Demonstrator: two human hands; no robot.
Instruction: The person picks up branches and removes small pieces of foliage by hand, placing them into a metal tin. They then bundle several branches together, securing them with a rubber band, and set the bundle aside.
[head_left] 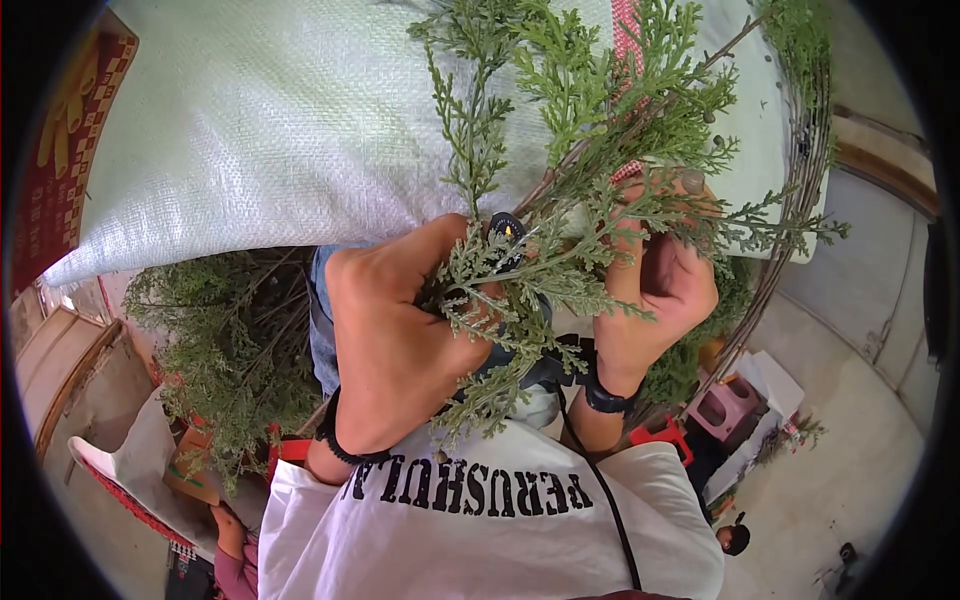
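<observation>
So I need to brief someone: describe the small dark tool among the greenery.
Start at the big white woven sack. Below its lower edge, two hands bunch green sprigs. The dark tool pokes up beside the left hand, the only black, yellow-marked thing among the foliage.

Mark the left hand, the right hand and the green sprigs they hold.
left hand (395, 335), head view, back of the hand
right hand (665, 300), head view, the palm side
green sprigs (590, 110), head view, leafy upper fronds
</observation>
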